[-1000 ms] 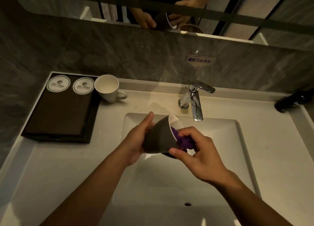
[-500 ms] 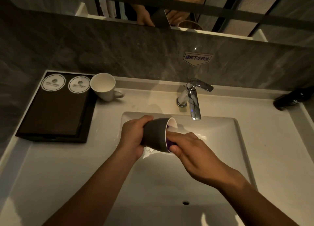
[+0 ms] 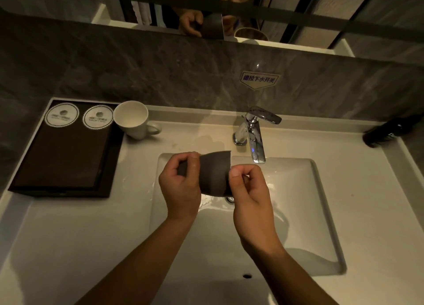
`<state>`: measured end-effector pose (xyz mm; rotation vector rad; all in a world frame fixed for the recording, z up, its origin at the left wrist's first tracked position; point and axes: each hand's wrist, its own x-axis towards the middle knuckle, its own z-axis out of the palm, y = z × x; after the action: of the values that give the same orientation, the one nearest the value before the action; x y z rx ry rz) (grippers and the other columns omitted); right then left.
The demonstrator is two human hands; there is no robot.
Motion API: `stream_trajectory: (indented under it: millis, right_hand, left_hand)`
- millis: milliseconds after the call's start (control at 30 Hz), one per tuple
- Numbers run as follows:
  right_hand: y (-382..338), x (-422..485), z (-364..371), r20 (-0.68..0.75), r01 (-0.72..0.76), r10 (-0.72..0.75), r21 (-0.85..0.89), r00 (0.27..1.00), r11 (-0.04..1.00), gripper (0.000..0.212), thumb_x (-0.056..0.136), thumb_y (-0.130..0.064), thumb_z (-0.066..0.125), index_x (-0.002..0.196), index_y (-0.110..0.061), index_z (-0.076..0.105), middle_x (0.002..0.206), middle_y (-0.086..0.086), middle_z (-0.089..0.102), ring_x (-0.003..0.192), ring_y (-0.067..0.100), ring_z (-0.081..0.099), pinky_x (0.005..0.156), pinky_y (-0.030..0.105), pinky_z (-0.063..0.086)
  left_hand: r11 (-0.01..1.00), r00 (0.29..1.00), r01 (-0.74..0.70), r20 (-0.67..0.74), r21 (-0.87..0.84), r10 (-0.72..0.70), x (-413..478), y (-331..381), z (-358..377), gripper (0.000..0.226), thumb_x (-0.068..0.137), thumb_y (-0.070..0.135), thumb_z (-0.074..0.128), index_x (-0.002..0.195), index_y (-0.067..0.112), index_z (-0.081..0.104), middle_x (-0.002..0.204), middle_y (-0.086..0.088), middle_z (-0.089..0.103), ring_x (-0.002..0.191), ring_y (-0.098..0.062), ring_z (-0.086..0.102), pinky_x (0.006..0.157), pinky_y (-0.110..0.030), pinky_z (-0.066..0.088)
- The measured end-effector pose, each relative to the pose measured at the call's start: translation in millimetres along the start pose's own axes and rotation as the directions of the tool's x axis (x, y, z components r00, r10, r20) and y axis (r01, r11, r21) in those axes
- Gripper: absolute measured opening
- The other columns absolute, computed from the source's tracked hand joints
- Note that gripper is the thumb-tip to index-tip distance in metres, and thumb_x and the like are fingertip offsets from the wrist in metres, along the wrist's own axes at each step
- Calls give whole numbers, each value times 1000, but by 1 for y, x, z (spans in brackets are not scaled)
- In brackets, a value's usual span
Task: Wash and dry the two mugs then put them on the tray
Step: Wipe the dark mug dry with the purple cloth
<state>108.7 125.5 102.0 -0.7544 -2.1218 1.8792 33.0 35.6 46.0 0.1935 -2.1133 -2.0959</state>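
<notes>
Over the sink (image 3: 298, 201) I hold a dark grey mug (image 3: 213, 174) on its side, mouth pointing right. My left hand (image 3: 181, 190) grips its base end. My right hand (image 3: 250, 194) is at the mouth with curled fingers and the thumb on the rim. The purple cloth it held is hidden behind the fingers and the mug. A white mug (image 3: 132, 118) stands upright on the counter, touching the right edge of the dark tray (image 3: 62, 153) at the back left.
Two round paper coasters (image 3: 61, 114) lie at the tray's far end. The chrome faucet (image 3: 254, 137) stands just behind and right of the mug, with no water running. A black bottle (image 3: 387, 132) lies at the far right. The mirror above reflects my hands.
The grey mug has turned so its mouth faces away from me. The purple cloth, visible before at the rim, is now out of sight. Both hands have risen slightly toward the faucet.
</notes>
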Motion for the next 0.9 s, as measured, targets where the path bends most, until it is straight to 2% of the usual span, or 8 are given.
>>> stream_trajectory:
  millis: [133, 167, 233, 300, 433, 567, 667, 900]
  right_hand:
    - [5, -2, -4, 98, 159, -146, -136, 984, 978, 20, 98, -12, 66, 105, -25, 52, 94, -18, 63, 88, 3, 63, 74, 18, 52]
    - [8, -1, -6, 133, 199, -177, -177, 975, 964, 24, 97, -11, 67, 105, -27, 51, 96, -25, 63, 91, 3, 63, 74, 18, 52]
    - [14, 2, -12, 212, 255, -205, -241, 956, 937, 32, 96, -10, 68, 105, -34, 49, 100, -38, 62, 97, -3, 64, 75, 12, 50]
    - [16, 7, -20, 295, 299, -215, -276, 931, 914, 33, 96, -12, 67, 104, -39, 49, 101, -39, 64, 101, -5, 64, 78, 9, 49]
    - [17, 12, -23, 386, 343, -213, -308, 897, 887, 26, 98, -23, 65, 101, -45, 50, 97, -29, 66, 98, -1, 64, 74, 13, 50]
    - [21, 13, -12, 172, 161, -136, -139, 976, 977, 9, 98, -20, 65, 97, -25, 58, 92, -8, 70, 90, 16, 68, 76, 37, 58]
    - [15, 14, -1, -9, 3, -4, -18, 1000, 1000, 9, 100, -17, 64, 91, -18, 61, 86, 3, 71, 86, 23, 70, 80, 44, 59]
    - [1, 32, 1, -16, -128, 132, 133, 991, 983, 10, 101, -19, 62, 93, -12, 61, 93, 16, 73, 88, 30, 73, 82, 41, 62]
  left_hand:
    - [983, 978, 182, 103, -14, -180, 2, 1, -2, 23, 94, 28, 61, 108, 12, 66, 101, 1, 69, 94, -9, 67, 71, -17, 54]
    - [918, 910, 387, 199, -85, -365, 8, 3, -4, 24, 95, 28, 60, 110, 10, 65, 103, -3, 70, 99, -18, 67, 71, -24, 57]
    - [597, 592, 789, 438, -143, -677, 23, 9, -13, 39, 94, 42, 59, 113, 9, 68, 110, -14, 73, 109, -32, 66, 79, -44, 60]
    - [449, 385, 894, 523, -6, -760, 36, 11, -21, 62, 85, 63, 66, 121, 12, 69, 117, -19, 75, 112, -40, 70, 87, -60, 59]
    - [602, 543, 797, 389, 41, -745, 28, 9, -16, 59, 75, 58, 81, 116, 16, 73, 108, -16, 78, 101, -39, 74, 77, -54, 63]
    - [778, 753, 628, 266, -16, -602, 17, 3, -11, 56, 71, 55, 81, 106, 12, 75, 100, -12, 79, 94, -34, 76, 81, -55, 64]
    - [934, 919, 351, 165, 73, -358, 10, 1, -10, 40, 80, 43, 81, 102, 11, 72, 96, -6, 76, 93, -25, 74, 77, -35, 63]
    - [998, 969, 25, 244, 61, -39, 3, -7, -18, 61, 69, 60, 76, 112, 19, 60, 107, 8, 67, 96, 3, 67, 73, -12, 55]
